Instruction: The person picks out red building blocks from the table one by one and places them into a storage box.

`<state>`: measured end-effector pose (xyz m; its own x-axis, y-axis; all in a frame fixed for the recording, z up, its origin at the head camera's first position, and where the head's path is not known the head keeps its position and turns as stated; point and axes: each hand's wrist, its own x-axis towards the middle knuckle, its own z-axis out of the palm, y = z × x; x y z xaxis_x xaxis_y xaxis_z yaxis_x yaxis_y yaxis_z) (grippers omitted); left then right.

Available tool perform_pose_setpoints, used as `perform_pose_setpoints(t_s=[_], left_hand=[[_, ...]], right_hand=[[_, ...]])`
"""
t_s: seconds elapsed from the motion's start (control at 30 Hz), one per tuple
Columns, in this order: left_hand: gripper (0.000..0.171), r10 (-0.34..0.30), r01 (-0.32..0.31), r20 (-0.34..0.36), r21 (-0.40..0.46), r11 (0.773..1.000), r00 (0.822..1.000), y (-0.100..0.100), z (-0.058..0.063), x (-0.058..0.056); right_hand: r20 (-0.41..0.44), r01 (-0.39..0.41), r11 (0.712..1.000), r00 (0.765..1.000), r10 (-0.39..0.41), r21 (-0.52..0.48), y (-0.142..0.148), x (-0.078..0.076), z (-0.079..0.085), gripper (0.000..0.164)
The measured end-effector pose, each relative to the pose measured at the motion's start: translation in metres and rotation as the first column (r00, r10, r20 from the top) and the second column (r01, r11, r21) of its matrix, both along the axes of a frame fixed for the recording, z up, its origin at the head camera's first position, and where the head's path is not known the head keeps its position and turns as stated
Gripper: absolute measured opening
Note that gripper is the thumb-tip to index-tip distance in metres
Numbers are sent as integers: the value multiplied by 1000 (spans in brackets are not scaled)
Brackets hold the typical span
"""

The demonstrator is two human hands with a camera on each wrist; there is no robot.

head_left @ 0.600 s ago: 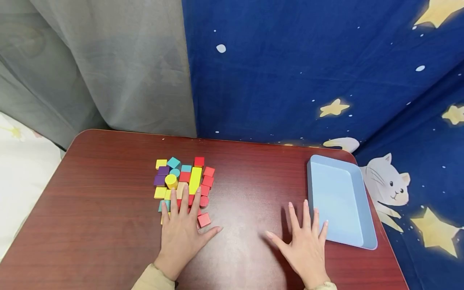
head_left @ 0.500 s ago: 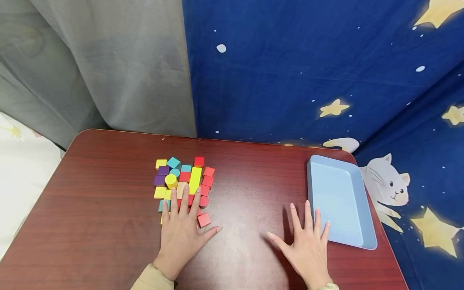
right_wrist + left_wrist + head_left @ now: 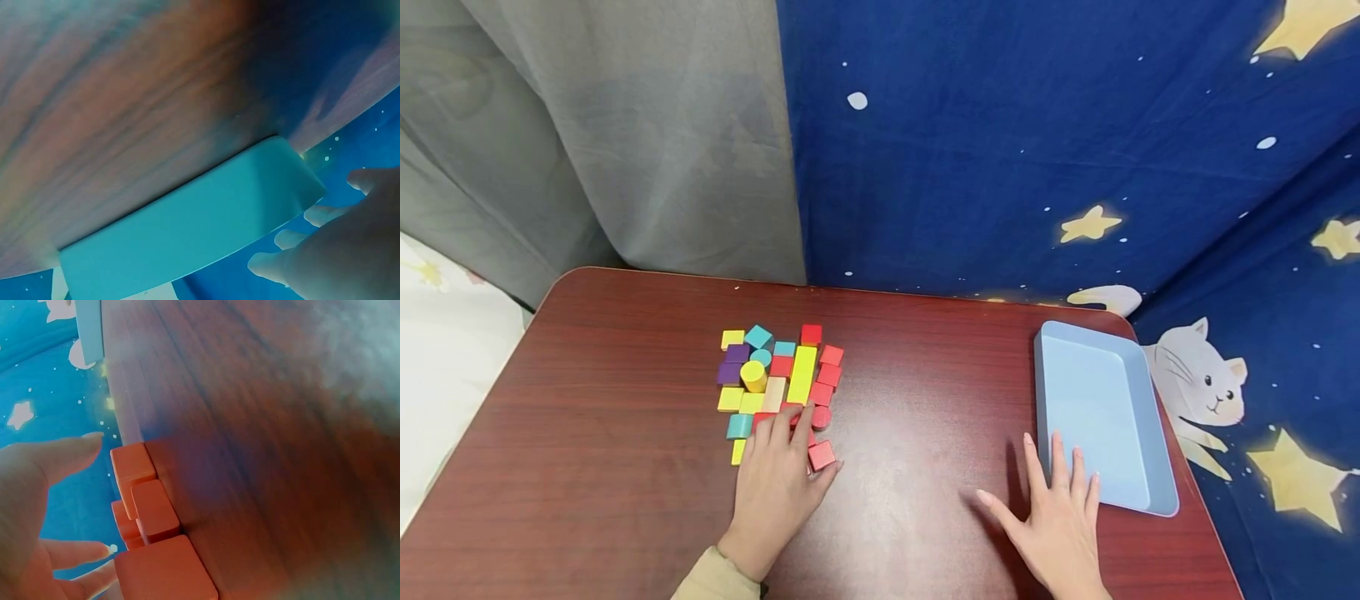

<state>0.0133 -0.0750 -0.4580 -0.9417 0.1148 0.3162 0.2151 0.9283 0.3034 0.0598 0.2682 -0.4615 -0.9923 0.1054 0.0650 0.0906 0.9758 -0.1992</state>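
Note:
My left hand (image 3: 777, 479) reaches over the near part of a cluster of coloured wooden blocks, its fingers bent downward. Its thumb tip lies near a red cube (image 3: 822, 455). In the left wrist view, thumb and fingers stand apart beside several red blocks (image 3: 156, 509), with nothing gripped between them. Farther out in the cluster are a long yellow block (image 3: 802, 375), a yellow cylinder (image 3: 753, 376) and purple cubes (image 3: 730, 372). My right hand (image 3: 1060, 529) is spread with straight fingers, the fingertips overlapping the near left corner of a light blue tray (image 3: 1040, 392).
The brown wooden table (image 3: 917, 375) has rounded far corners. Behind it hang a grey curtain (image 3: 700, 167) and a blue star-patterned curtain (image 3: 940, 167). The tray stands close to the table's right edge. White fabric (image 3: 460, 333) shows at the far left.
My left fingers have bent and drawn back toward me, and the thumb has come in closer to the red cube. My right hand has moved right and toward me.

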Motion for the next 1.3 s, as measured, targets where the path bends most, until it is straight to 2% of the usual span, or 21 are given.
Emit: perform_pose_setpoints(t_s=[0.43,0.77,1.03,1.3], left_hand=[[66,-34,32,29,67,997,999,3,-1,5],[56,-45,42,58,50,998,997,7,-2,5],[42,-51,48,89,36,998,995,7,-4,6],[43,-51,48,98,36,998,994,8,-2,6]], right_hand=[[97,65,998,993,-64,-7,20,11,3,100],[93,112,994,989,-111,-12,34,16,1,99],[124,174,984,978,-169,-32,39,18,-1,96],[131,213,977,969,-207,-31,50,20,-1,86]])
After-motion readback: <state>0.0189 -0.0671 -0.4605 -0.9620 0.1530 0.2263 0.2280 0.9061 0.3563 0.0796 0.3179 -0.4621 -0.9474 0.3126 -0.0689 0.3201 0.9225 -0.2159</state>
